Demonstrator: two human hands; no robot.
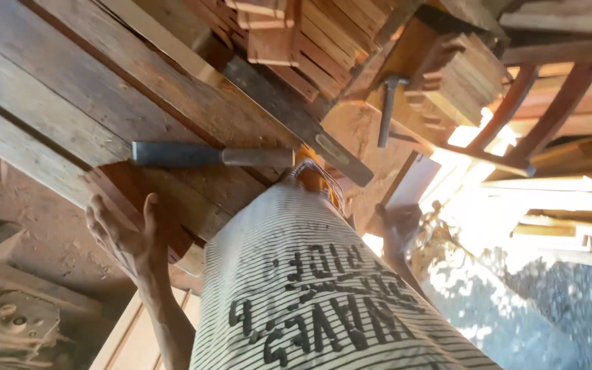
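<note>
View: one head camera, looking steeply down the person's own striped shirt (316,288) onto a plank bench (104,89).
Facing: the frame is rolled, so the bench runs slantwise from upper right to lower left.
Nearness: close; the shirt fills the lower middle, the chisel (207,156) just beyond its top edge.
Beyond the chisel: stacked slats (310,34), a hammer (386,109).
Shared ground: none, a single view.
</note>
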